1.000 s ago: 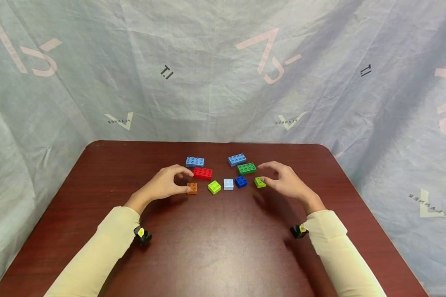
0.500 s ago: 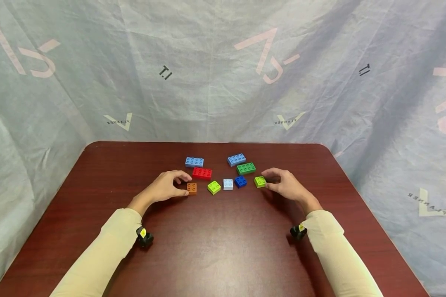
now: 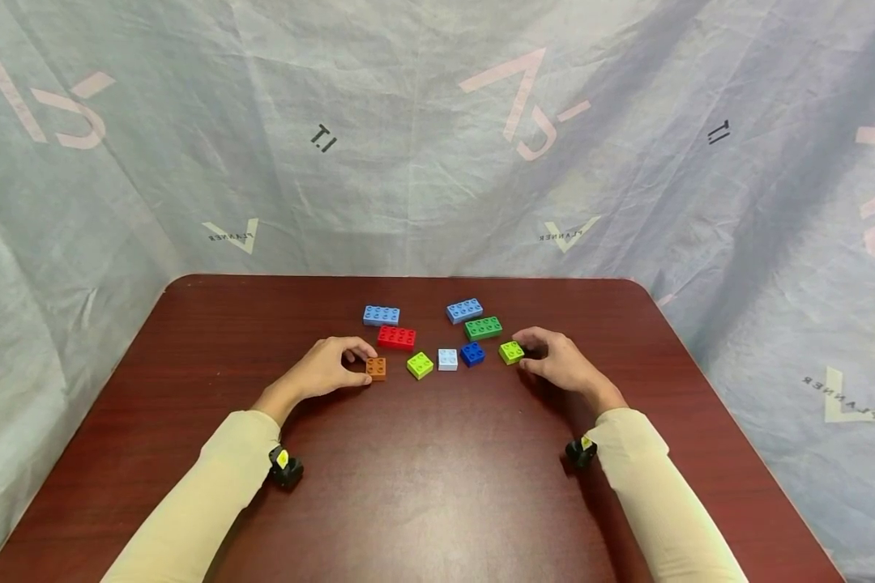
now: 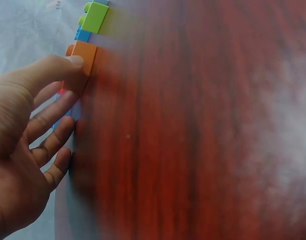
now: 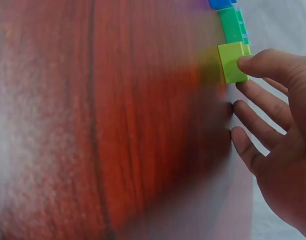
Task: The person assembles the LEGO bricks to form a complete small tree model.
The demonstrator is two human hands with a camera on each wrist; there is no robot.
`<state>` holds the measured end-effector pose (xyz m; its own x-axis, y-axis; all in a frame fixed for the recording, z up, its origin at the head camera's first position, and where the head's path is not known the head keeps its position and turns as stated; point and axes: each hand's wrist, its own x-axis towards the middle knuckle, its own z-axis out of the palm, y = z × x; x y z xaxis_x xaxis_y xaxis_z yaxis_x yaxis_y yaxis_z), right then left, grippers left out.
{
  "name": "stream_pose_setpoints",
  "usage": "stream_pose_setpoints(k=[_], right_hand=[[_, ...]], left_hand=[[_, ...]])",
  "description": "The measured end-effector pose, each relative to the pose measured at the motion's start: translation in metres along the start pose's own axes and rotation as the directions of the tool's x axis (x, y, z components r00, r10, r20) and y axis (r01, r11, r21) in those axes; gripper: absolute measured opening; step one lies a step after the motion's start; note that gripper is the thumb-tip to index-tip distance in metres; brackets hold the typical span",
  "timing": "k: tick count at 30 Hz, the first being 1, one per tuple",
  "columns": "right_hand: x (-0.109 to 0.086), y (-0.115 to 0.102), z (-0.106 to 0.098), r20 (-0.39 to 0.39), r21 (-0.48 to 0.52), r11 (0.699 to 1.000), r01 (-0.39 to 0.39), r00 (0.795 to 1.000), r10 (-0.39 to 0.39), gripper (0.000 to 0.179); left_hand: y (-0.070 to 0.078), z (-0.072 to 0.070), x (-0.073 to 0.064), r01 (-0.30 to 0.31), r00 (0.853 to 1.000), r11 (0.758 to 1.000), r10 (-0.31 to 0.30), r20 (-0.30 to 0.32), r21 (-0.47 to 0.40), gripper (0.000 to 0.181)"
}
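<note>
My left hand [image 3: 328,367] pinches an orange toy building brick [image 3: 376,369] between thumb and forefinger at the left end of the front row. In the left wrist view the thumb lies over that brick's near side [image 4: 83,70], the other fingers spread behind. At the row's right end, my right hand [image 3: 560,360] has thumb and forefinger on a lime-green brick [image 3: 510,352]. The right wrist view shows the thumb tip against this brick [image 5: 232,62], the remaining fingers loosely extended. Both bricks sit on the table.
Between the hands stand another lime brick [image 3: 420,365], a white brick [image 3: 447,359] and a dark blue brick [image 3: 472,354]. Behind them lie longer bricks: red [image 3: 397,337], green [image 3: 484,327], and two light blue ones, left [image 3: 382,315] and right [image 3: 464,310]. A grey cloth [image 3: 408,162] hangs behind the table [image 3: 437,470].
The right hand has come down and closed its thumb and forefinger on the lime brick. The left fingers have drawn in around the orange brick. The other bricks stay in place.
</note>
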<state>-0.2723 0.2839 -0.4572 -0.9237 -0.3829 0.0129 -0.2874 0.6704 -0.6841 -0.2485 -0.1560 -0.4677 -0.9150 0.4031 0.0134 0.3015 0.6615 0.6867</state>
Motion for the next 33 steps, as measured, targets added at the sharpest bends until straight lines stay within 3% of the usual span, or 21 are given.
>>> stream_pose_setpoints(k=[15,22,28,33], right_hand=[[0.005,0.0,0.001,-0.006,-0.035,0.999,-0.04,0.999,0.04,0.032],[0.0,-0.003,0.004,0.012,-0.036,0.999,-0.036,0.999,0.037,0.035],[-0.008,-0.005,0.007,-0.005,-0.027,0.999,-0.027,1.0,0.027,0.032],[-0.018,-0.02,0.011,-0.022,0.006,1.0,-0.003,1.0,0.003,0.034]], left_hand=[[0.002,0.002,-0.011,0.007,1.0,0.999,-0.007,-0.014,-0.035,0.033],[0.01,0.005,-0.015,0.014,1.0,1.0,-0.014,-0.019,-0.02,0.032],[0.023,0.01,-0.018,-0.033,0.999,0.999,0.033,-0.002,0.004,0.032],[0.029,0.016,-0.021,-0.065,0.998,0.998,0.065,0.003,0.022,0.031]])
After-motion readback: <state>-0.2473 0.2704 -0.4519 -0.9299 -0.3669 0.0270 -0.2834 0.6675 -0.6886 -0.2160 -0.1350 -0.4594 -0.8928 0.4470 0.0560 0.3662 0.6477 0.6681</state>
